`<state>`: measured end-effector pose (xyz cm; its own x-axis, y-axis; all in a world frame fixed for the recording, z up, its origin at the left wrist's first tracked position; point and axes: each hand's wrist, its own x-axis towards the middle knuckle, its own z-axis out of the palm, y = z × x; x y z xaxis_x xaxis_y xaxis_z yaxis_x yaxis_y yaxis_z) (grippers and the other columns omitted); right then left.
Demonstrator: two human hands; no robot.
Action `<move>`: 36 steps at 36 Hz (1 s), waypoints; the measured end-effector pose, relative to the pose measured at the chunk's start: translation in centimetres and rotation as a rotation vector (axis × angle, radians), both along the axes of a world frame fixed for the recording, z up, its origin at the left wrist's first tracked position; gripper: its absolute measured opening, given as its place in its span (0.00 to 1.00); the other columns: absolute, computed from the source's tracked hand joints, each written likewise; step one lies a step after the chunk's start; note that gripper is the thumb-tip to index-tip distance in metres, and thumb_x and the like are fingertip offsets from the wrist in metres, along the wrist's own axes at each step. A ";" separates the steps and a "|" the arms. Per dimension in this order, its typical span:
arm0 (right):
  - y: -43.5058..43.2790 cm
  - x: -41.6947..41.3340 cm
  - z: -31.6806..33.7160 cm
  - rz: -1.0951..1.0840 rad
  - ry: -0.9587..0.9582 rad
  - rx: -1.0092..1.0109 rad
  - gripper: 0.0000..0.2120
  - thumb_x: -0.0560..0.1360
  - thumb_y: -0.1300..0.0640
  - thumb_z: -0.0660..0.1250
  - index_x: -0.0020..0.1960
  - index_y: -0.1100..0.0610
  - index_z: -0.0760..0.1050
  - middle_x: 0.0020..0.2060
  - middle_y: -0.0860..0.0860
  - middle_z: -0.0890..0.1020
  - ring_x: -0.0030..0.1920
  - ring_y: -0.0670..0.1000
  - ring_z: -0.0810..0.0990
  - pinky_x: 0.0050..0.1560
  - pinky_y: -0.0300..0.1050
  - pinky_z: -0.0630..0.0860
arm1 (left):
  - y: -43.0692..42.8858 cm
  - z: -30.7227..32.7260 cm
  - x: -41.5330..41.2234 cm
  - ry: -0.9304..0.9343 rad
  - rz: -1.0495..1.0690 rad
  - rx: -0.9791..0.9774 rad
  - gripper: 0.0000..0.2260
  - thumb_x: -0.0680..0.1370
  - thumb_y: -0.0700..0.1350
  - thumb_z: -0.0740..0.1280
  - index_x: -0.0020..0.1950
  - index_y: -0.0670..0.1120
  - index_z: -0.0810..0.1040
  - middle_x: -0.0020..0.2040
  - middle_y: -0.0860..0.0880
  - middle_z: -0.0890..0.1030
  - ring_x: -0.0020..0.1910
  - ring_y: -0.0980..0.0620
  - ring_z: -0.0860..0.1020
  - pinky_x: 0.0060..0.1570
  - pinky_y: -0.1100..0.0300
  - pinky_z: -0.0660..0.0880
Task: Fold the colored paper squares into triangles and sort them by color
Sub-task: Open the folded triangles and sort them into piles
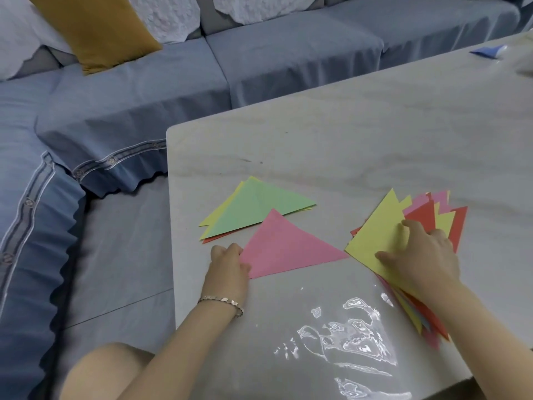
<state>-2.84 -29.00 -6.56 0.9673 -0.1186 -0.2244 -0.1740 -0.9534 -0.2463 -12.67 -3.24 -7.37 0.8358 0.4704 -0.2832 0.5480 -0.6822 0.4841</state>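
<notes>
A pink folded triangle (285, 248) lies on the table in front of me. My left hand (229, 262) pinches its left corner. Behind it rests a small pile of folded triangles (253, 207), green on top with yellow and a red edge underneath. To the right sits a fanned stack of unfolded paper squares (403, 249), yellow on top with red, pink and yellow sheets beneath. My right hand (424, 255) rests on the top yellow sheet with its fingers spread and slightly bent.
The grey marbled table (346, 140) has its left edge close to the folded pile. A blue sofa (115, 111) with a mustard cushion (95, 30) wraps around the left and back. A blue paper piece (487, 51) lies at the far right.
</notes>
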 end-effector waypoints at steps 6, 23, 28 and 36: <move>0.0 -0.1 -0.1 -0.058 -0.031 0.066 0.36 0.65 0.49 0.76 0.67 0.58 0.65 0.55 0.64 0.73 0.59 0.64 0.70 0.56 0.54 0.68 | 0.9 1.7 1.4 -0.393 0.078 0.067 0.07 0.80 0.40 0.55 0.49 0.41 0.72 0.45 0.45 0.74 0.40 0.47 0.71 0.38 0.58 0.64; 2.3 -4.2 0.6 -0.127 -0.082 1.070 0.09 0.72 0.57 0.69 0.42 0.64 0.76 0.32 0.60 0.74 0.35 0.50 0.70 0.41 0.47 0.67 | -2.4 2.5 2.4 -0.168 0.093 -0.472 0.29 0.74 0.55 0.67 0.69 0.43 0.63 0.52 0.46 0.77 0.48 0.50 0.75 0.48 0.62 0.68; 4.9 -5.7 0.6 -0.128 -0.029 1.169 0.03 0.73 0.65 0.68 0.41 0.60 0.76 0.25 0.43 0.76 0.28 0.44 0.74 0.44 0.51 0.75 | -6.5 0.9 -0.1 -0.031 0.138 -0.852 0.21 0.73 0.38 0.70 0.62 0.43 0.66 0.48 0.46 0.80 0.42 0.51 0.80 0.45 0.57 0.78; 5.2 -6.8 -0.8 -0.009 -0.295 0.834 0.34 0.72 0.54 0.66 0.73 0.59 0.56 0.67 0.55 0.64 0.65 0.47 0.63 0.60 0.37 0.59 | -2.2 1.0 0.8 -0.073 -0.168 -0.117 0.20 0.79 0.39 0.58 0.70 0.47 0.60 0.58 0.44 0.76 0.55 0.44 0.74 0.45 0.60 0.67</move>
<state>-9.65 -23.75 -7.34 0.9992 -0.0355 0.0177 0.0002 -0.4418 -0.8971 -11.84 -5.39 -6.36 0.9202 0.2900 -0.2631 0.3914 -0.6981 0.5995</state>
